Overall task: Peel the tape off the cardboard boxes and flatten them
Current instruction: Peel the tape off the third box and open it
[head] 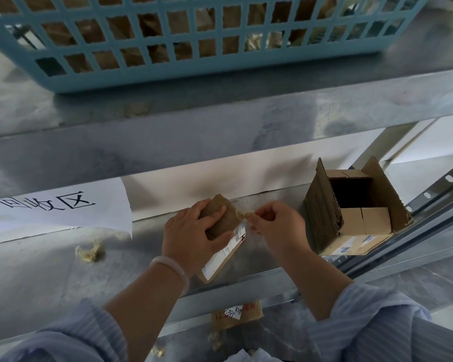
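The small cardboard box [226,231] is held above the metal shelf [50,270], tilted, its shipping label [229,250] facing the camera. The left hand [194,236] wraps around its upper half, thumb and fingers clamped on the cardboard. Off its top right corner runs a strip of tape [245,215], crumpled and yellowish, pinched at its free end between thumb and forefinger of the right hand [275,226], the other fingers curled loosely. How much of the tape is still stuck to the box is hard to say, since the left hand covers that face. To finish this peel well, the pull probably wants to stay low and along the seam, slow enough that the strip comes off in one piece instead of tearing, with the left hand bracing close to the peel line so the thin board does not buckle. A larger open box [351,210] stands to the right on the shelf, flaps up, not yet flattened. A wad of peeled tape [89,250] lies to the left, near a paper sign [58,212]. A blue basket [194,40] sits on the shelf above.
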